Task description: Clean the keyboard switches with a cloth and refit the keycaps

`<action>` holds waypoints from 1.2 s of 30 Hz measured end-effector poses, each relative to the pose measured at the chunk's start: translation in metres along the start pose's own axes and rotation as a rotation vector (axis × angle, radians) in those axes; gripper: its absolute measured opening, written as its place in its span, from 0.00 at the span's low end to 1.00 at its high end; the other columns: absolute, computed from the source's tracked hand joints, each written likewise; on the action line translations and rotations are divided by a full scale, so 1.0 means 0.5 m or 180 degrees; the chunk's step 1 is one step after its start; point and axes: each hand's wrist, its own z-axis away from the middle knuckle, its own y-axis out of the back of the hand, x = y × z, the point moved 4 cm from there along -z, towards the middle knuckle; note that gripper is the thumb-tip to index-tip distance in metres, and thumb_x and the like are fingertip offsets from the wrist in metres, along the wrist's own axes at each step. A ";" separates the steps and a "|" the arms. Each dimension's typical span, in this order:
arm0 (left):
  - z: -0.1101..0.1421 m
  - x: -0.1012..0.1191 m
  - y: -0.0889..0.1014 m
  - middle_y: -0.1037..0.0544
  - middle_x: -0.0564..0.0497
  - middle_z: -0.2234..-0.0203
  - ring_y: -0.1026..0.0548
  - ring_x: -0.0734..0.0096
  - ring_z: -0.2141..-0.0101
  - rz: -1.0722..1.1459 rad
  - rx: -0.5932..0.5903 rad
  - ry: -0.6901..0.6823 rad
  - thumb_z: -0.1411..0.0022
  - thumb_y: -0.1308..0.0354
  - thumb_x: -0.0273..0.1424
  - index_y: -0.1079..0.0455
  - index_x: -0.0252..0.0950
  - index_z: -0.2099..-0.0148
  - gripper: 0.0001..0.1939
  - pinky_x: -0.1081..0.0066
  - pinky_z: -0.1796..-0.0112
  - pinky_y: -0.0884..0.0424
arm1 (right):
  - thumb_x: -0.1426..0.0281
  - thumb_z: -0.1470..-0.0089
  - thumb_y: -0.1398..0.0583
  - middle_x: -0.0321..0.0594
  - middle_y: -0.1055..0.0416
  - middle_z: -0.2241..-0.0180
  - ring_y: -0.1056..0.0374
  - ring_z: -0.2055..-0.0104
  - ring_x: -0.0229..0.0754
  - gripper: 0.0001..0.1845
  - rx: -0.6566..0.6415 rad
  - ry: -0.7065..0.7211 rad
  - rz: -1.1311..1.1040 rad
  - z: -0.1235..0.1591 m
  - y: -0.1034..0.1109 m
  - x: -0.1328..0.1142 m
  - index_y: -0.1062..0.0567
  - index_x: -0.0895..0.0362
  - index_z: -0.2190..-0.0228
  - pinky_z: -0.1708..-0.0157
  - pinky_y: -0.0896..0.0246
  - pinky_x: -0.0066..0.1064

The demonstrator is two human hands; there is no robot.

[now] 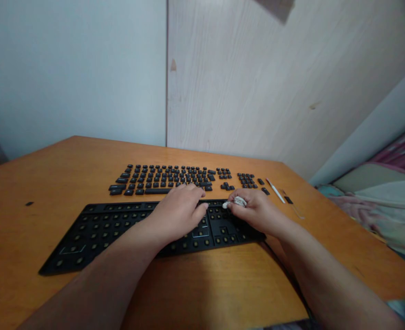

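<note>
A black keyboard base (101, 233) with its keycaps off lies slightly askew on the table, its bare key stems showing. My left hand (181, 208) rests palm down across its middle, the thumb apart from the fingers; the fingertips reach the far edge. Over the base's right part, my right hand (253, 208) pinches a crumpled white tissue or cloth (239, 201), one end poking out near the upper edge. Behind the base, loose black keycaps (168, 176) lie in keyboard order, with a long space bar (157, 191) at the front.
Right of the keycaps lie a white stick-like tool (275, 190) and a small black piece with thin wire (288, 200). A dark scrap (29, 203) lies at the left of the wooden table (68, 169). A black cable (288, 270) runs toward me. Bedding (370, 201) is at the right.
</note>
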 end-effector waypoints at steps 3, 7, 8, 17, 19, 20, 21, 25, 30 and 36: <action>0.008 0.007 -0.009 0.26 0.42 0.53 0.30 0.52 0.51 -0.0206 -0.0234 -0.0028 0.36 0.49 0.50 0.31 0.36 0.44 0.28 0.57 0.49 0.36 | 0.70 0.44 0.41 0.32 0.31 0.77 0.38 0.75 0.36 0.05 -0.0053 0.0010 0.0179 -0.001 -0.009 -0.004 0.25 0.56 0.69 0.74 0.47 0.28; 0.015 0.014 -0.016 0.28 0.39 0.48 0.32 0.46 0.48 -0.0283 -0.0523 0.0029 0.49 0.45 0.63 0.34 0.36 0.41 0.44 0.54 0.48 0.37 | 0.72 0.45 0.41 0.34 0.29 0.74 0.35 0.72 0.37 0.05 -0.0051 0.0080 0.0525 -0.004 -0.020 -0.010 0.24 0.56 0.68 0.71 0.45 0.29; 0.016 0.014 -0.017 0.29 0.39 0.47 0.32 0.45 0.47 -0.0294 -0.0561 0.0050 0.52 0.45 0.65 0.34 0.36 0.41 0.47 0.53 0.47 0.38 | 0.72 0.45 0.41 0.35 0.28 0.73 0.34 0.70 0.38 0.05 -0.0054 0.0121 0.0623 -0.005 -0.022 -0.012 0.24 0.55 0.67 0.69 0.44 0.29; 0.022 0.014 -0.028 0.33 0.36 0.41 0.37 0.42 0.41 -0.0316 -0.0842 0.0143 0.61 0.47 0.71 0.38 0.34 0.37 0.59 0.48 0.38 0.53 | 0.75 0.44 0.42 0.39 0.29 0.65 0.33 0.64 0.41 0.08 -0.0351 0.0417 0.1049 0.000 -0.023 -0.022 0.25 0.55 0.62 0.65 0.43 0.31; 0.023 0.017 -0.029 0.32 0.36 0.41 0.37 0.42 0.41 -0.0300 -0.0876 0.0151 0.62 0.47 0.71 0.38 0.34 0.37 0.60 0.48 0.37 0.55 | 0.75 0.44 0.42 0.40 0.29 0.64 0.33 0.64 0.41 0.09 -0.0389 0.0449 0.1121 0.000 -0.023 -0.026 0.26 0.55 0.61 0.65 0.43 0.31; 0.023 0.018 -0.029 0.32 0.36 0.41 0.37 0.42 0.41 -0.0298 -0.0891 0.0152 0.63 0.47 0.71 0.38 0.34 0.37 0.60 0.48 0.37 0.56 | 0.75 0.45 0.42 0.40 0.30 0.64 0.33 0.64 0.41 0.09 -0.0409 0.0463 0.1148 0.000 -0.024 -0.028 0.26 0.55 0.61 0.65 0.43 0.31; 0.024 0.019 -0.029 0.32 0.36 0.42 0.37 0.42 0.41 -0.0300 -0.0904 0.0148 0.63 0.47 0.71 0.39 0.33 0.37 0.61 0.47 0.37 0.56 | 0.75 0.45 0.42 0.40 0.30 0.64 0.33 0.64 0.41 0.09 -0.0424 0.0474 0.1177 0.000 -0.024 -0.029 0.26 0.55 0.62 0.65 0.43 0.31; 0.025 0.022 -0.031 0.33 0.36 0.41 0.38 0.40 0.41 -0.0340 -0.0925 0.0147 0.66 0.46 0.72 0.39 0.33 0.36 0.64 0.46 0.37 0.58 | 0.76 0.44 0.42 0.41 0.31 0.63 0.33 0.64 0.41 0.08 -0.0441 0.0492 0.1278 -0.003 -0.025 -0.032 0.26 0.55 0.62 0.65 0.42 0.31; 0.025 0.020 -0.037 0.34 0.37 0.40 0.40 0.41 0.40 -0.0365 -0.0908 0.0141 0.66 0.46 0.72 0.40 0.35 0.35 0.63 0.47 0.37 0.60 | 0.76 0.44 0.42 0.42 0.31 0.62 0.33 0.63 0.42 0.09 -0.0466 0.0540 0.1263 -0.005 -0.021 -0.036 0.27 0.56 0.61 0.64 0.41 0.32; 0.024 0.019 -0.039 0.35 0.37 0.39 0.40 0.41 0.40 -0.0361 -0.0940 0.0174 0.66 0.46 0.72 0.40 0.36 0.36 0.63 0.48 0.37 0.60 | 0.76 0.43 0.44 0.39 0.31 0.65 0.35 0.65 0.40 0.08 -0.0666 0.0457 0.1035 -0.006 -0.024 -0.035 0.27 0.56 0.63 0.66 0.42 0.31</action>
